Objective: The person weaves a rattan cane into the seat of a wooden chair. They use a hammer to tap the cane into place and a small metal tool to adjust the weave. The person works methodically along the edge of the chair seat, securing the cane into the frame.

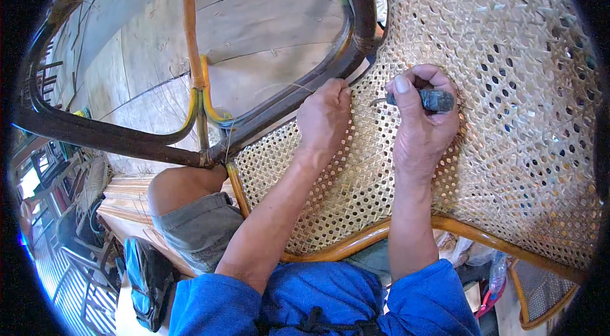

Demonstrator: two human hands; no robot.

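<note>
A large woven cane panel (502,139) lies before me, edged along its near side by a honey-brown rattan pole (356,239). My right hand (426,117) is closed around the dark, worn handle of an awl (437,101). The awl's thin metal tip points left, just over the weave. At the panel's far left edge, beside a dark rattan pole (286,114), my left hand (324,117) is closed with its fingertips pinched together. A thin cane strand (297,86) runs to those fingers from the left; its end is hidden there.
A curved rattan frame (190,25) with bound joints extends to the far left above wooden boards (152,63). A black and blue bag (145,282) stands at lower left. Another cane-filled frame (540,291) sits at lower right, near a clear plastic bottle (497,272).
</note>
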